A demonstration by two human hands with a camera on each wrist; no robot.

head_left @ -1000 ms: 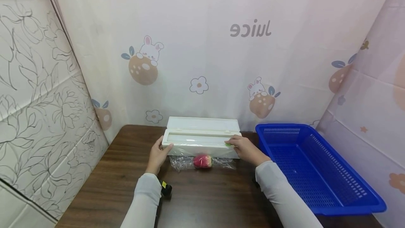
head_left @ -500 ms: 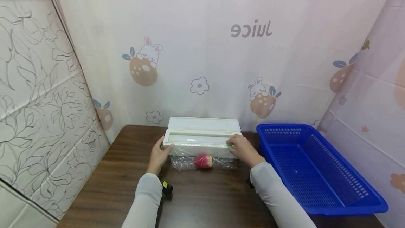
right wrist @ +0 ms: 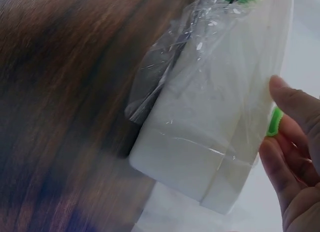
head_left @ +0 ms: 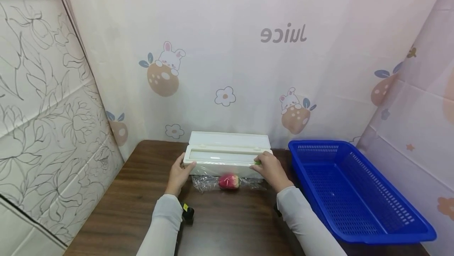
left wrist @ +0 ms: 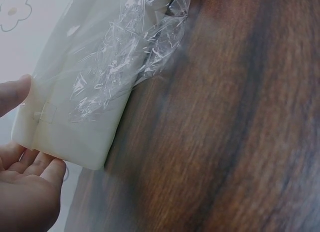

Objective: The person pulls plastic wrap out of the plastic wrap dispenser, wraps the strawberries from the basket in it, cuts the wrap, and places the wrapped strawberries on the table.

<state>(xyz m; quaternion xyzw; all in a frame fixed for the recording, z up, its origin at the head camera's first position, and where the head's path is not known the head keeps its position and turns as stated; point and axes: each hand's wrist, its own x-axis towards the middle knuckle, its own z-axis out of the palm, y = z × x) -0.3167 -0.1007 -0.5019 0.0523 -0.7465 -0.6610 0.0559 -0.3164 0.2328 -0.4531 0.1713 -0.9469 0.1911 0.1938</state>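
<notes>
With the left hand (head_left: pixel 179 175), lower centre-left, I grip the box (head_left: pixel 228 149) by its end. The fruit (head_left: pixel 229 181) lies under film (head_left: pixel 203 183) at lower centre. Right of it, the right hand (head_left: pixel 272 169) pinches the slider (right wrist: pixel 274 122); its wrist has swung left, the slider has hardly moved, so I judge the cut barely begun.

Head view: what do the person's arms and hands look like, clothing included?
The left hand and right hand are bare, without gloves. The left sleeve and right sleeve are plain and whitish. A black device with a yellow mark shows beside the left sleeve.
</notes>
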